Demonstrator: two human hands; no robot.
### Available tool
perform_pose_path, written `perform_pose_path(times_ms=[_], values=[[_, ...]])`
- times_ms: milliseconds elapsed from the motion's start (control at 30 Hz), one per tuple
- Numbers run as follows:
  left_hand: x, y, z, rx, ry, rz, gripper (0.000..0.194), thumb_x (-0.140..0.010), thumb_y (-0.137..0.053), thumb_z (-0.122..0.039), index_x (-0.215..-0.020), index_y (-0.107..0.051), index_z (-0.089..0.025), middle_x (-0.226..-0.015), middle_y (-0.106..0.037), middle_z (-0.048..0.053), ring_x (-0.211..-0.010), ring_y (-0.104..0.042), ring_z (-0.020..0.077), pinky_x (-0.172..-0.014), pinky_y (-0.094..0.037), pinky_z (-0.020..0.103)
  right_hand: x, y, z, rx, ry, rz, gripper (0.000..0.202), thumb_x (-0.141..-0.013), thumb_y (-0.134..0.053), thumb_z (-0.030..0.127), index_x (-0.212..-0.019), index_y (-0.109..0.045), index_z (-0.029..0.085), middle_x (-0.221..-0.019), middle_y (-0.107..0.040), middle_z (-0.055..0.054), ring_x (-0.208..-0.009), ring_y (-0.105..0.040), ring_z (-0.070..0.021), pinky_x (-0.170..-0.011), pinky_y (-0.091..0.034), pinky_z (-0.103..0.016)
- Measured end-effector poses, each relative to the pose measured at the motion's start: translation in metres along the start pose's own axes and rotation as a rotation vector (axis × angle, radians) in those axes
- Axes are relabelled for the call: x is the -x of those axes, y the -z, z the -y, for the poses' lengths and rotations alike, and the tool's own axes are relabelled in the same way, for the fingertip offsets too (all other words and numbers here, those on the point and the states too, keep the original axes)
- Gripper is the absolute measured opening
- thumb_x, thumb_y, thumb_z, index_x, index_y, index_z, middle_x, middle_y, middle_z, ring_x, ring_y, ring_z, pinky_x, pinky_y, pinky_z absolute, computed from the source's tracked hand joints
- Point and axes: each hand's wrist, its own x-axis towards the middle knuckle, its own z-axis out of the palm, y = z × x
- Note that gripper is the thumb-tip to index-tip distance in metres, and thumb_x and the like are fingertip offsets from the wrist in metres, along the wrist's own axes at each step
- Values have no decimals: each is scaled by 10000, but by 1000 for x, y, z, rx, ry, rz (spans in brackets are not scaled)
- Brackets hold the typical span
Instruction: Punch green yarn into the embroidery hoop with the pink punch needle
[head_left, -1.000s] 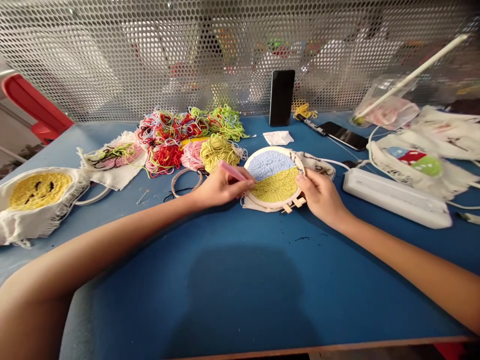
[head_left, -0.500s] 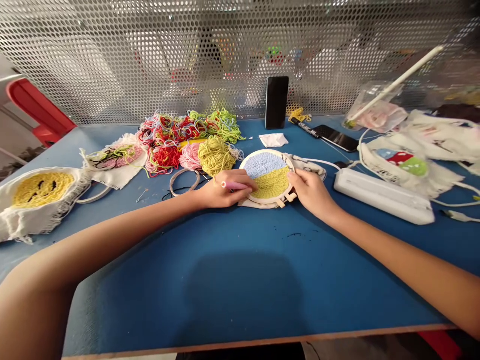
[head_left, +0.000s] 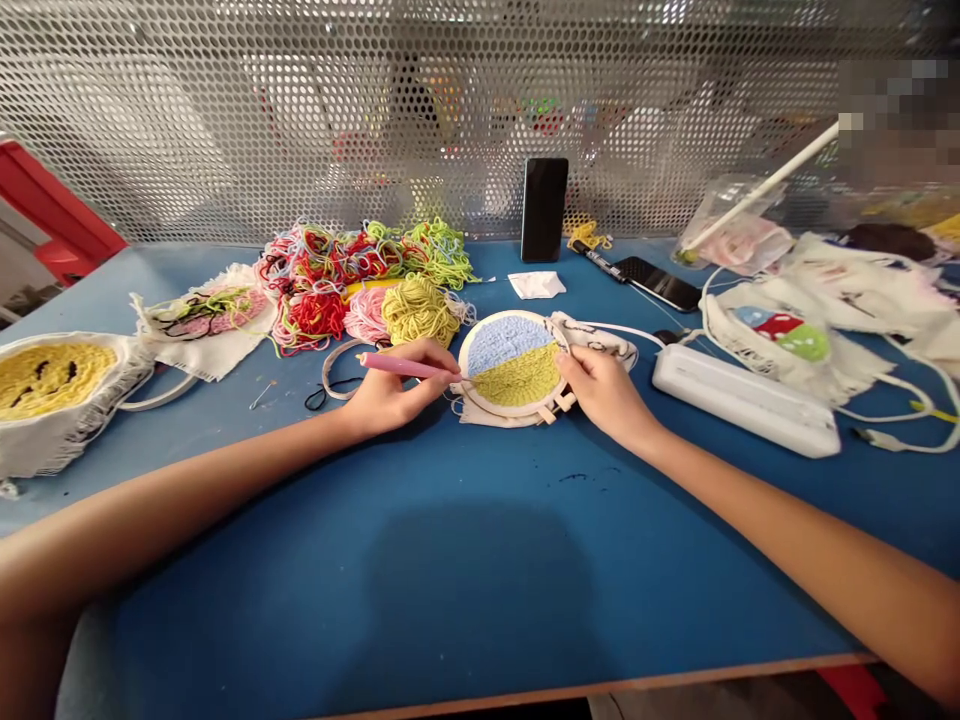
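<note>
In the head view an embroidery hoop (head_left: 516, 362) lies before me, its cloth filled with blue loops at the top and yellow-green loops below. My right hand (head_left: 600, 385) pinches the hoop's right rim, close to its wooden clamp pegs (head_left: 556, 408). A pink punch needle (head_left: 401, 366) is held like a pen in my left hand (head_left: 405, 388), its tip pointing at the hoop's left edge. Whether the tip touches the cloth is too small to tell. Behind my left hand sits a ball of yellow-green yarn (head_left: 421, 312).
Tangled multicoloured yarn (head_left: 360, 260) lies at the back left. A yellow smiling-face piece (head_left: 56, 375) is at far left. One phone (head_left: 544, 210) stands upright; another phone (head_left: 658, 282) lies flat. To the right are a white power strip (head_left: 746, 400), cables and a mushroom-like piece (head_left: 780, 330).
My left hand has drawn the punch needle left, from over the yellow-green loops to the hoop's left edge. The right hand keeps its grip on the rim. The whole view has shifted slightly.
</note>
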Motion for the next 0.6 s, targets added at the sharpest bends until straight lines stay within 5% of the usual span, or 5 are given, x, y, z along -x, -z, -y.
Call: perform_pose_path(times_ms=[600], values=[[-29, 6, -9, -270, -223, 253, 151, -824, -525, -213, -826, -649, -126, -850, -684, 86, -789, -632, 140, -684, -501, 239, 2, 3, 0, -42, 23, 49, 365, -881, -394, 399, -599, -272, 202, -529, -261, 45, -491, -288, -91, -456, -222, -252]])
